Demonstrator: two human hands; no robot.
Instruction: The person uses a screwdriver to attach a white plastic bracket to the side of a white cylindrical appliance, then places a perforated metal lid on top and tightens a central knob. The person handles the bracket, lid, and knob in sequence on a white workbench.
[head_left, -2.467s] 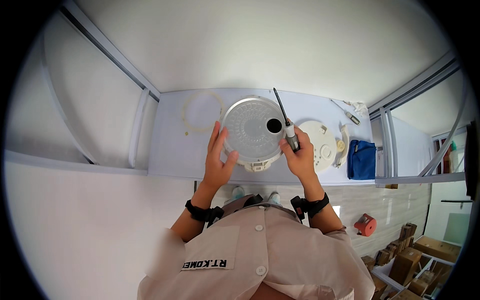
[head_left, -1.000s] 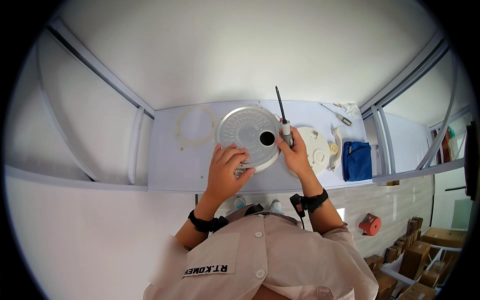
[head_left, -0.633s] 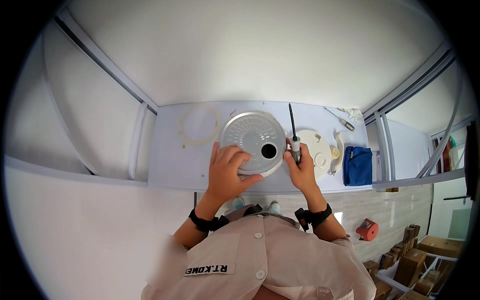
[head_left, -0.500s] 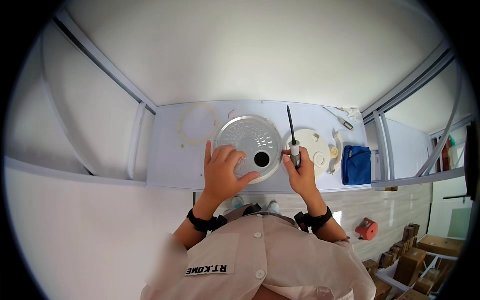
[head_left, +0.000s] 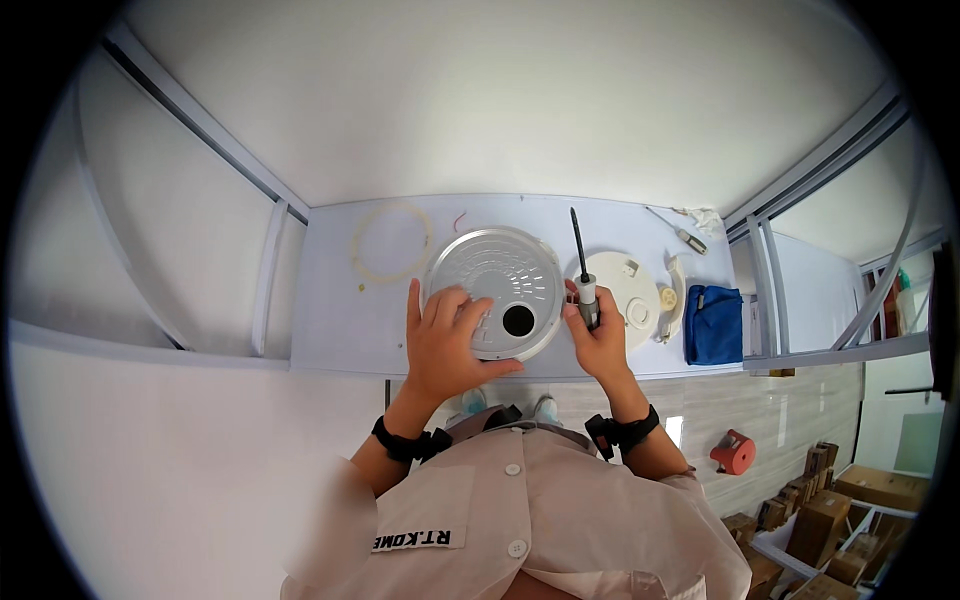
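A round silver metal plate (head_left: 490,265) with rows of slots and a dark round opening lies on the table. My left hand (head_left: 437,340) grips its near left side, fingers bent over the top and the thumb along the near rim. At the plate's right edge, my right hand (head_left: 600,337) is closed around the grey-and-white handle of a screwdriver (head_left: 578,248); its dark shaft points up and away from me. Just right of that hand sits a white round plastic cover (head_left: 615,268), partly hidden by the hand. What the right fingertips touch beside the plate is unclear.
A pale ring (head_left: 358,262) lies at the table's left, near a small red strip (head_left: 459,222). Rightward are a curved white part (head_left: 677,290), another screwdriver (head_left: 690,240), crumpled white material (head_left: 708,222) and a blue pouch (head_left: 714,328). White frame posts flank the table (head_left: 335,330).
My left thumb has shifted from over the plate down to its near rim. The screwdriver stays in my right hand, almost unmoved. The view has shifted slightly.
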